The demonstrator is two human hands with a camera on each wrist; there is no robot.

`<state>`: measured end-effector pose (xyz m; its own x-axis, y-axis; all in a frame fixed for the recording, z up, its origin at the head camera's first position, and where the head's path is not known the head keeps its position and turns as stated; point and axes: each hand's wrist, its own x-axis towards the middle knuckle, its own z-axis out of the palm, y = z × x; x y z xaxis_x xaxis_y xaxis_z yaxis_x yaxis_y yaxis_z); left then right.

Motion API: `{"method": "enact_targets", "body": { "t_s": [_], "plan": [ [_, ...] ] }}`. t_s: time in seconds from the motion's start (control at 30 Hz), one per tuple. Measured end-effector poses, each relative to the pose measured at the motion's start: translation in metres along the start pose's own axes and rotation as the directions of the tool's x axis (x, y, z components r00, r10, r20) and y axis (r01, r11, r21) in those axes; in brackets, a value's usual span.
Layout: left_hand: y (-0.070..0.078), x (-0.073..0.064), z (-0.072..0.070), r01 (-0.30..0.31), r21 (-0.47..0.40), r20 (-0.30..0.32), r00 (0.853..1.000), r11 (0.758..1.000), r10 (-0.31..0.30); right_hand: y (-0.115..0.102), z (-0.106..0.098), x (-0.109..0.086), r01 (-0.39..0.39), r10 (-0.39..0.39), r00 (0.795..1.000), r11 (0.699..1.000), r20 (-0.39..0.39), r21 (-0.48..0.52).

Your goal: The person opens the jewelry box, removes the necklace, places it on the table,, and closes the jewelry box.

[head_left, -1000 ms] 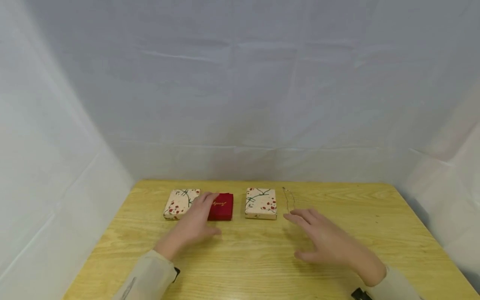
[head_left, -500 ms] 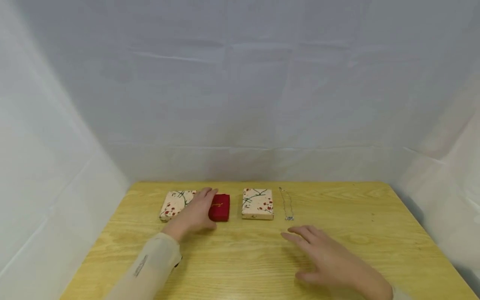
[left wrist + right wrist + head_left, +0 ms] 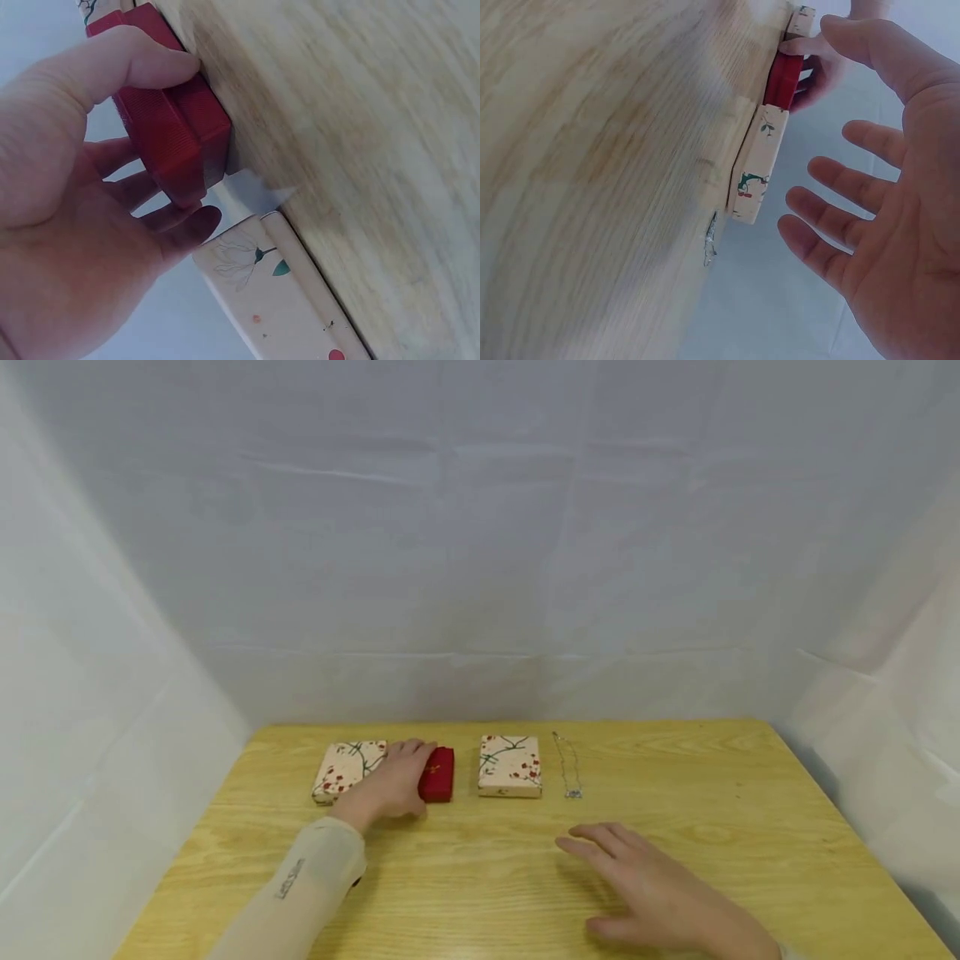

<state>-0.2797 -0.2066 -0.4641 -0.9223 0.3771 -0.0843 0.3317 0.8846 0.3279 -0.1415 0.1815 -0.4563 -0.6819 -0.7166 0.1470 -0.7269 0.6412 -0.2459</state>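
Note:
My left hand [image 3: 392, 781] holds a small red jewellery box [image 3: 438, 777] on the table, thumb at its near side and fingers at its far side. In the left wrist view the thumb crosses the front of the red box [image 3: 154, 124], whose lid has a ribbed surface. To its left lies a cream floral box [image 3: 339, 770], partly behind the hand; a second floral box [image 3: 510, 765] sits to its right. Beyond that lies a thin silver necklace [image 3: 573, 793] with a small pendant. My right hand [image 3: 647, 887] hovers nearer me with spread fingers, holding nothing.
Everything stands on a light wooden table [image 3: 480, 877]. White cloth [image 3: 480, 568] hangs behind the table's far edge and along both sides. Both floral boxes lie near that far edge.
My left hand has settled around the red box, its thumb coming in to the near side. My right hand has drawn back toward me, away from the necklace. The view has shifted slightly.

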Motion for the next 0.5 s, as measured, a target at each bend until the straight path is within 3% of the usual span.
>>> {"method": "enact_targets", "body": {
  "t_s": [0.3,0.5],
  "plan": [
    [-0.0026,-0.0014,0.0013,-0.017,-0.003,-0.012,1.000,1.000,0.017,0.0002,0.0024,0.0031,-0.019,0.018,0.999,0.999,0.043,0.034],
    [0.0002,-0.0074,-0.0006,-0.032,-0.002,-0.027,0.999,0.999,0.032,-0.0004,0.0028,0.0034,-0.012,0.012,1.000,1.000,0.006,0.017]
  ]
}}
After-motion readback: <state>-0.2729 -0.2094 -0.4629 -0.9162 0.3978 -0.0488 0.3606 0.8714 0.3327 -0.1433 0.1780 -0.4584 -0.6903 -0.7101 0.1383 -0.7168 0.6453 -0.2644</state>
